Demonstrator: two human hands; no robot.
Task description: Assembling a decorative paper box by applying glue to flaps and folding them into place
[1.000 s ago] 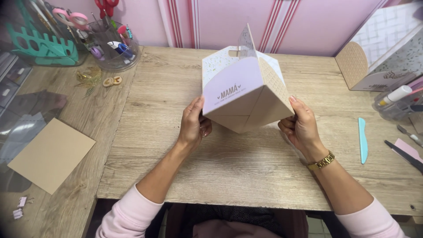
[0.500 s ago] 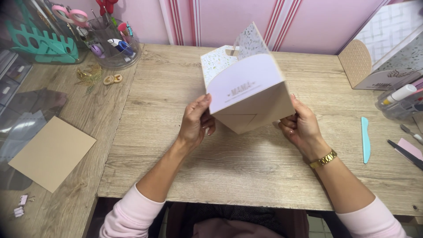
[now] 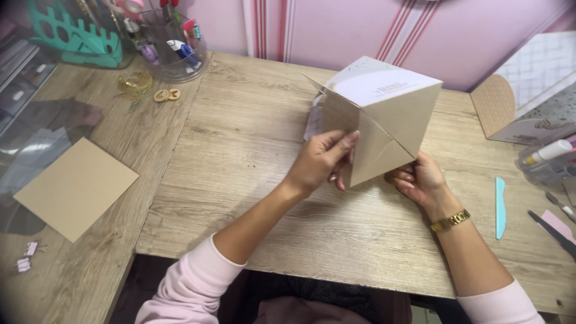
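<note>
Folded white and tan card box [image 3: 378, 114] sits tilted above wooden worktop [image 3: 252, 150], clamped btwn both hands: left hand [image 3: 321, 162] fingers pinch its front flap, right hand [image 3: 420, 180] grips lower edge from under. Light blue plastic folding tool [image 3: 500, 207] lies to the right, tan card sheet [image 3: 75, 186] well left. Right fingertips hidden behind box.

Folded kraft paper box [image 3: 384, 120] held tilted above the wooden counter [image 3: 240, 156]. Left hand [image 3: 321, 162] grips its near-left face, fingers [image 3: 345, 144] spread on the card. Right hand [image 3: 420, 180] supports the near-right underside. Tan card sheet [image 3: 75, 186] lies far left; blue plastic tool [image 3: 500, 207] right.
</note>
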